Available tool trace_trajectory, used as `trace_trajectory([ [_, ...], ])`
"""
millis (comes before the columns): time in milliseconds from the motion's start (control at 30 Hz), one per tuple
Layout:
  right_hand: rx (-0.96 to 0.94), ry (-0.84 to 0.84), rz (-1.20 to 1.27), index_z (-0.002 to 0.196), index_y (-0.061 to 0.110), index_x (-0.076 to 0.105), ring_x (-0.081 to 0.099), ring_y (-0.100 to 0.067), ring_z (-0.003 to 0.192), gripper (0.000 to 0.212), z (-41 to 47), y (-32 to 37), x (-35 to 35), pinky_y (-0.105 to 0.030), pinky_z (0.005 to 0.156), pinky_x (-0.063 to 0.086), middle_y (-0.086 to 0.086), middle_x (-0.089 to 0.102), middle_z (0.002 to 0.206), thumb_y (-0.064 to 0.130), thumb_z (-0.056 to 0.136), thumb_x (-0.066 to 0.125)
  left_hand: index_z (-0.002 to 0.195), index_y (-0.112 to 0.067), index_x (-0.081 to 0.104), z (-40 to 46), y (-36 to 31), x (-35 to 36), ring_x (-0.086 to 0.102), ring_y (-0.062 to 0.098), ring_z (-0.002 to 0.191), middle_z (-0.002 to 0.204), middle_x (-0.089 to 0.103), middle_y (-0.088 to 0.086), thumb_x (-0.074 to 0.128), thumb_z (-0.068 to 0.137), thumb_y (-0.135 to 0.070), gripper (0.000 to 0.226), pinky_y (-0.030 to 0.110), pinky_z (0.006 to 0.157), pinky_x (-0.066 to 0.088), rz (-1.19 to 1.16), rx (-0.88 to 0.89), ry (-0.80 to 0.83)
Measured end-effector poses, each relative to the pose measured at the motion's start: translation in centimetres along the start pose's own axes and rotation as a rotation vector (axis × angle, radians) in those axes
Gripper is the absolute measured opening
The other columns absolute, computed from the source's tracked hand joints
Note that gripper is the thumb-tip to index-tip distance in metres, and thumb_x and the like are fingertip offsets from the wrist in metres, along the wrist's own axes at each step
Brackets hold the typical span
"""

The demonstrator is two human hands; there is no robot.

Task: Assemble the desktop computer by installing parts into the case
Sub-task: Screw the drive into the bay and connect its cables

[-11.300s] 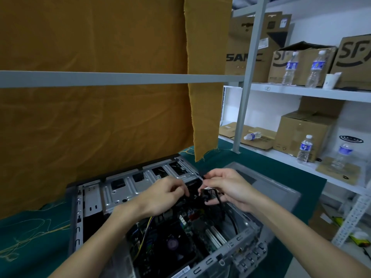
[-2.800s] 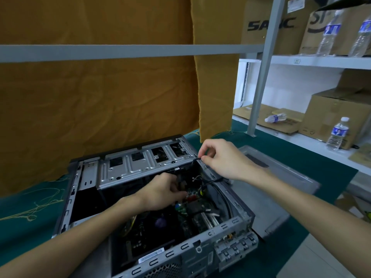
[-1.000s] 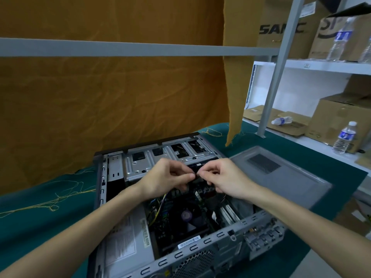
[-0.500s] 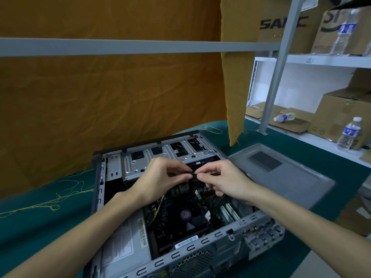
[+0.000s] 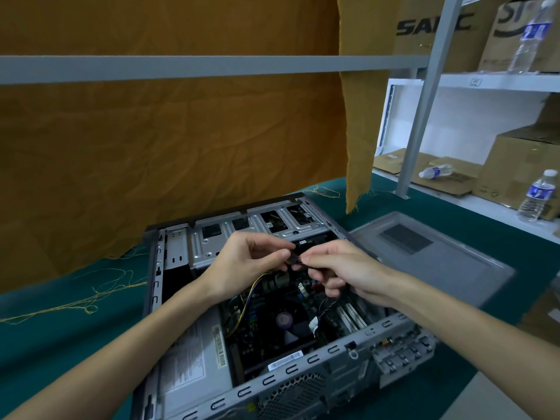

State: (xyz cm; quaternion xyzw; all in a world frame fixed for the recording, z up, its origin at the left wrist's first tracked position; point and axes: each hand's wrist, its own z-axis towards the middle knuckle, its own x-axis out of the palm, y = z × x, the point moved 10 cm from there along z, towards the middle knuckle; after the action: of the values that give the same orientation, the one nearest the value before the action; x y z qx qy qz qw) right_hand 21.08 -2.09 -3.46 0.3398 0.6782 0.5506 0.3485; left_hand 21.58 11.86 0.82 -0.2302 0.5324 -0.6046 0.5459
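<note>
The open computer case (image 5: 303, 371) lay on its side on the green cloth (image 5: 60, 338), motherboard (image 5: 272, 322) exposed. Above it, the left hand (image 5: 242, 265) and right hand (image 5: 339, 268) met fingertip to fingertip, both pinching a small black connector (image 5: 294, 258) between them. Beyond, the detached side panel (image 5: 430, 256) lay flat.

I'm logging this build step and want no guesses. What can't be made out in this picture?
- Head view: the small black connector is mostly covered by the fingertips of the left hand and right hand; its type is unclear.
- The board beneath is hidden by both hands.
- The case has its near corner cut off by the bottom edge.
- The barcode label is too small to read.
</note>
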Motion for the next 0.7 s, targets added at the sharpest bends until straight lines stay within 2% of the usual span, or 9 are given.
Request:
trace_trajectory([
  [67,0.012,0.016,-0.020,0.108,0.013,0.078,0.032,-0.008,0.047,0.025,0.2,-0.2,0.1,-0.023,0.048,0.035,0.006,0.050,0.065,0.033,0.100,0.067,0.103,-0.006,0.078,0.0,-0.2,0.0,0.076,0.026,0.092,0.095,0.079,0.009,0.074,0.091,-0.010,0.014,0.029,0.085,0.060,-0.001,0.010,0.023],
  [100,-0.032,-0.037,-0.103,0.106,0.016,0.080,0.035,-0.008,0.046,0.022,0.4,0.1,-0.3,-0.023,0.048,0.036,0.008,0.050,0.061,0.033,0.098,0.069,0.100,-0.007,0.079,0.0,0.0,-0.1,0.077,0.024,0.093,0.095,0.079,0.007,0.076,0.089,-0.009,0.012,0.031,0.087,0.060,0.025,0.001,0.031],
  [167,-0.223,-0.183,-0.445,0.102,0.019,0.081,0.047,-0.004,0.048,0.016,0.4,2.1,-1.2,-0.018,0.053,0.038,0.016,0.057,0.059,0.031,0.096,0.071,0.094,-0.011,0.080,-0.1,0.6,-0.3,0.076,0.019,0.092,0.095,0.079,0.002,0.080,0.085,-0.007,0.010,0.034,0.088,0.061,0.119,-0.028,0.038],
  [233,-0.365,-0.198,-0.826,0.103,0.021,0.081,0.061,0.002,0.064,0.018,0.4,3.6,0.2,-0.014,0.062,0.041,0.020,0.066,0.069,0.033,0.098,0.068,0.096,-0.014,0.078,-0.3,1.3,0.0,0.075,0.012,0.091,0.095,0.078,-0.001,0.080,0.086,-0.005,0.013,0.034,0.088,0.060,0.270,-0.049,0.060],
  [300,-0.379,-0.143,-1.053,0.108,0.020,0.077,0.065,-0.002,0.078,0.025,0.8,3.6,1.6,-0.026,0.071,0.052,0.012,0.073,0.086,0.038,0.101,0.061,0.105,-0.018,0.075,-0.4,1.8,0.2,0.071,0.004,0.092,0.098,0.076,-0.007,0.075,0.090,-0.007,0.018,0.030,0.088,0.059,0.453,-0.058,0.076],
  [400,-0.360,-0.079,-1.228,0.108,0.014,0.072,0.067,-0.021,0.089,0.029,1.6,3.5,2.7,-0.042,0.078,0.056,-0.001,0.072,0.098,0.038,0.104,0.056,0.116,-0.023,0.074,-0.7,3.2,0.3,0.068,0.004,0.096,0.107,0.074,-0.009,0.064,0.098,-0.016,0.022,0.028,0.088,0.055,0.694,-0.156,0.190],
  [533,-0.388,-0.001,-1.461,0.095,0.010,0.068,0.063,-0.028,0.087,0.032,2.5,3.6,4.0,-0.038,0.069,0.046,0.000,0.059,0.086,0.035,0.107,0.051,0.114,-0.020,0.072,-2.1,5.7,0.5,0.065,0.021,0.108,0.123,0.068,-0.001,0.055,0.101,-0.022,0.022,0.040,0.094,0.052,0.863,-0.336,0.415],
  [600,-0.388,0.014,-1.536,0.094,0.011,0.067,0.063,-0.029,0.089,0.034,2.7,3.5,4.3,-0.036,0.069,0.043,-0.003,0.062,0.089,0.036,0.108,0.049,0.117,-0.018,0.068,-2.3,6.2,0.1,0.063,0.027,0.110,0.125,0.063,0.001,0.054,0.101,-0.030,0.024,0.043,0.094,0.052,0.941,-0.388,0.443],
  [700,-0.370,0.010,-1.540,0.099,0.011,0.069,0.065,-0.030,0.094,0.030,2.9,3.2,4.2,-0.038,0.076,0.050,-0.006,0.068,0.097,0.034,0.107,0.052,0.129,-0.018,0.061,-1.7,5.3,0.0,0.061,0.022,0.109,0.127,0.061,0.002,0.060,0.099,-0.028,0.032,0.040,0.093,0.051,0.967,-0.331,0.369],
])
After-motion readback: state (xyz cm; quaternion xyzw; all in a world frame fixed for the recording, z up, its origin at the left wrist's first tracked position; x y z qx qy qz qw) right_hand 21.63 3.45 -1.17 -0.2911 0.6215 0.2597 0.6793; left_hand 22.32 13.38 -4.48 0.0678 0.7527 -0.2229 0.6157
